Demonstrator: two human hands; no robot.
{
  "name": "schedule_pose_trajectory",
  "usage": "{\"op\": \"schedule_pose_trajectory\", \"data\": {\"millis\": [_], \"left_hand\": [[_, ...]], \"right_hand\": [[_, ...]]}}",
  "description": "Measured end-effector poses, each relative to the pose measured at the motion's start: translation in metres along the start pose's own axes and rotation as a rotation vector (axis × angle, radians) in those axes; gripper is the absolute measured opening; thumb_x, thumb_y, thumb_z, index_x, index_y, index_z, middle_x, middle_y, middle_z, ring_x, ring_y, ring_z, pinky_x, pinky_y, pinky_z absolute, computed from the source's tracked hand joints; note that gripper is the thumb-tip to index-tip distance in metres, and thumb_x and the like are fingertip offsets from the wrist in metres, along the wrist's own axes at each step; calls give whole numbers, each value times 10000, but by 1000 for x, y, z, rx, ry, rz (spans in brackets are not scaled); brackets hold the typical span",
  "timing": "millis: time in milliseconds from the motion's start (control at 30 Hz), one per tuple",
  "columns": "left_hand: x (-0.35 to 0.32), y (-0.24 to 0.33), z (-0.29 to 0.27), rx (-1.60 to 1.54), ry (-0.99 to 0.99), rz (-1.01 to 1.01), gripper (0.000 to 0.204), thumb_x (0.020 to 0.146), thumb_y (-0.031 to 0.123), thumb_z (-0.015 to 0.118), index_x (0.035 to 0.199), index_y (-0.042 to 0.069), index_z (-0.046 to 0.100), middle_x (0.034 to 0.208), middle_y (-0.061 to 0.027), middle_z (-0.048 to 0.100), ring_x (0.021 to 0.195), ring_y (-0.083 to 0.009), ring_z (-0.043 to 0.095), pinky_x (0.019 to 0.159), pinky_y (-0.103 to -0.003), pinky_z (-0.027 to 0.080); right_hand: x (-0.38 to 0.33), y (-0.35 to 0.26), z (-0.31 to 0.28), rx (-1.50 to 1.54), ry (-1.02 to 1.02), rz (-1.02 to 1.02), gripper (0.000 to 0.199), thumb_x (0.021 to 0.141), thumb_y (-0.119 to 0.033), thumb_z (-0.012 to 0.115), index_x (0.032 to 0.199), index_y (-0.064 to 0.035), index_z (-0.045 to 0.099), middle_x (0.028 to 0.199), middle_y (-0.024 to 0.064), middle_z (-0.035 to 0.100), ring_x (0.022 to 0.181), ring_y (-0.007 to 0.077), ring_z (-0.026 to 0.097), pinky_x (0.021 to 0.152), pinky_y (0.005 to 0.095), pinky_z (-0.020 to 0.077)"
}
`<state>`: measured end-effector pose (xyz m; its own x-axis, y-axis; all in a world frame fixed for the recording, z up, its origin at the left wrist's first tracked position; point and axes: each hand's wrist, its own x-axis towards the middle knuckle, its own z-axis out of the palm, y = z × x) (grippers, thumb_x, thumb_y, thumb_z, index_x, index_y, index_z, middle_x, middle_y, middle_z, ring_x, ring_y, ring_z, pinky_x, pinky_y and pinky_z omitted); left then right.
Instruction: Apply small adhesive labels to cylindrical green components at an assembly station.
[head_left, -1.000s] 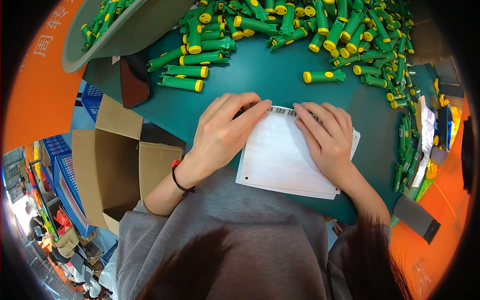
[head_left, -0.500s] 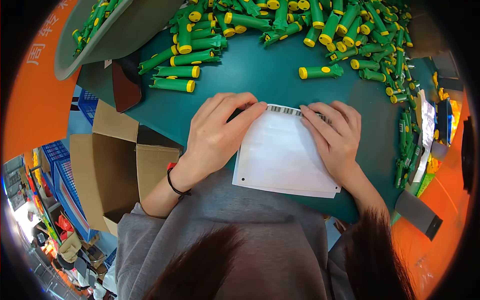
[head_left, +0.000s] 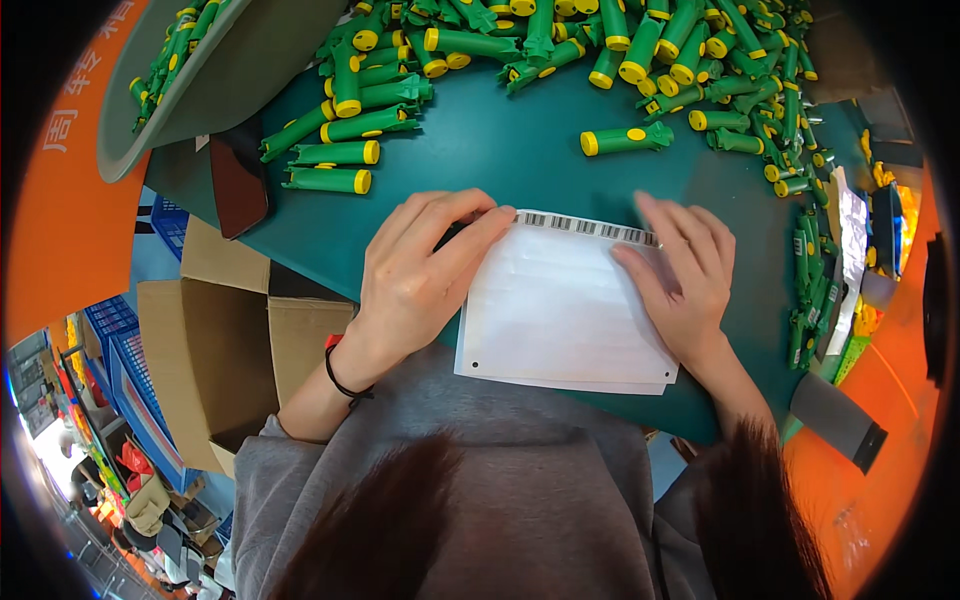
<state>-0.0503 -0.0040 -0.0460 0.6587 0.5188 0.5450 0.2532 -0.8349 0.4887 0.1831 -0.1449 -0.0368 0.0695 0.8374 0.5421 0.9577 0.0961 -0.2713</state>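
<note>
White rectangular paper sheets (head_left: 560, 310), stacked flat with a barcode strip (head_left: 584, 228) along the far edge, lie on the green desk (head_left: 480, 150). The left hand's (head_left: 415, 275) grip is closed, thumb and forefinger pinching the far left corner; the right hand's (head_left: 690, 270) is parted, thumb over the sheets. Beyond lie green cylinders with yellow ends (head_left: 628, 139); leftward, an open brown cardboard box (head_left: 165, 370).

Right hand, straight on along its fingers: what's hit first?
Probably the lone green tube with a yellow end, lying on the table ahead of the right hand. Hand height is unclear; it might pass over.
</note>
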Motion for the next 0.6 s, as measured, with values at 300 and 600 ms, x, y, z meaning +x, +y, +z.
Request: {"op": "schedule_pose_trajectory", "data": {"millis": [300, 600], "left_hand": [[1, 2, -3, 7, -15, -4, 290, 736, -26, 778, 1016, 41, 751, 992, -56, 693, 857, -229, 660, 715, -329, 542], [1, 2, -6, 22, -14, -1, 294, 743, -33, 785, 1026, 36, 753, 990, -58, 692, 855, -224, 661, 707, -323, 548]], "right_hand": [[-14, 9, -16, -45, -77, 101, 338, 757, -75, 832, 1091, -80, 780, 1126, 52, 700, 1070, 281, 577, 959, 384, 461], [-5, 6, -13, 47, -15, 151, 303, 757, -68, 830, 1056, -88, 784, 1087, 39, 700, 1073, 278, 574, 952, 369, 465]]}}
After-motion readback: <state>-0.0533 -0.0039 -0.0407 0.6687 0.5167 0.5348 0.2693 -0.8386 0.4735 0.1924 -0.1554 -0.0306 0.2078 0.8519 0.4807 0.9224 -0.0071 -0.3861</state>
